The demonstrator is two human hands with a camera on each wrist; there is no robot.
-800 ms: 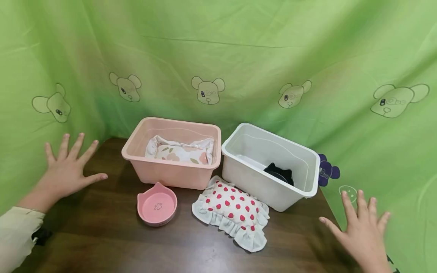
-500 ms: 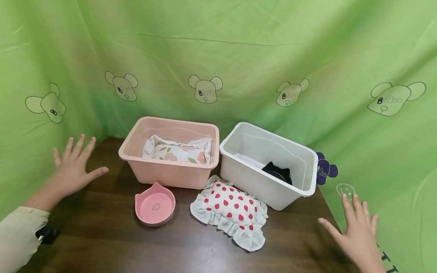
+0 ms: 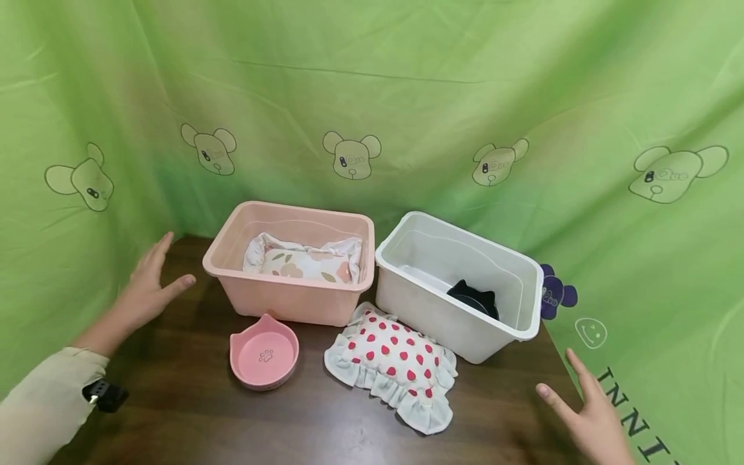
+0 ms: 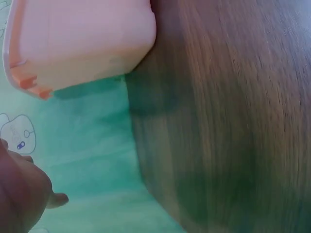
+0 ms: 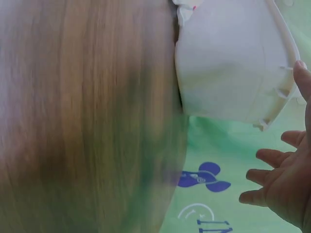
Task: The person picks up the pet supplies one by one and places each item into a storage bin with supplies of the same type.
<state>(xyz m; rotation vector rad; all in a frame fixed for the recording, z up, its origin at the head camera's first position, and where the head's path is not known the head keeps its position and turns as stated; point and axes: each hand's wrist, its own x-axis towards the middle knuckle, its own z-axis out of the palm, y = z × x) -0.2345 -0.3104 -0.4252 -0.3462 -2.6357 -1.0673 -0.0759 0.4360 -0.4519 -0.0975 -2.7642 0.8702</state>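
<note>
The bare left hand (image 3: pixel 144 292) hung near nine o'clock of the pale-pink rectangular plastic tub (image 3: pixel 285 300), thumb apart from its closely set fingers, gripping nothing; out at that side, it screened neither tub. Between six and seven o'clock of the pink tub, the round pink cat-eared bowl (image 3: pixel 266 355) stood upright on the dark-brown wooden table (image 3: pixel 192 407), steady, I judged, because of its broad, low form. Inside the pink tub rested the white floral fabric cushion (image 3: pixel 305 263), likely kept in by the high walls. Between four and five o'clock of that tub lay the white strawberry-print cushion with pale ruffles (image 3: pixel 395 355); whether its frill touched the white rectangular plastic tub (image 3: pixel 447 316) I could not tell. The white tub stood slantwise, opening upward, with the black cat-eared bowl (image 3: pixel 476 300) towards its four o'clock end. Between four and five o'clock of it, the bare right hand (image 3: pixel 595 413) hung clear, thumb and fingers spread, holding nothing, perhaps leaving access open.
</note>
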